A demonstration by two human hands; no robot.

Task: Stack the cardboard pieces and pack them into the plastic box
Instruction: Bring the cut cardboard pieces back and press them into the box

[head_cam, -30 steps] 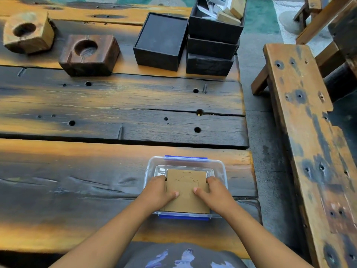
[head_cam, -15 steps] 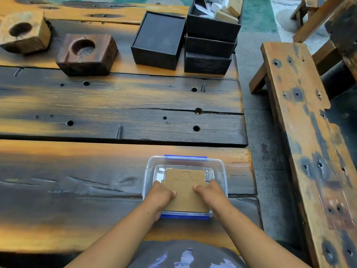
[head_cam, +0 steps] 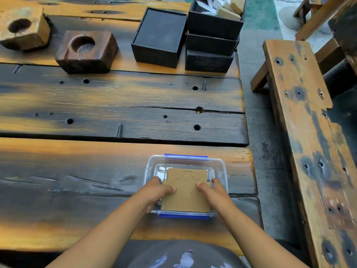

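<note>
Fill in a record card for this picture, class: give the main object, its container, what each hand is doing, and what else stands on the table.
main object: cardboard pieces, lying flat
container: clear plastic box with blue clips, no lid on, near table edge
left hand: grips the cardboard's left edge, thumb on top
right hand: grips the right edge, thumb on top
far side: two wooden blocks with round hollows, black boxes
beside table: wooden bench

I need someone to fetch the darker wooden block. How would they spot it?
On the far left of the wooden table stand two holed blocks. Take the dark wooden block, nearer the black boxes; its neighbour, the pale block, is yellowish.
</note>
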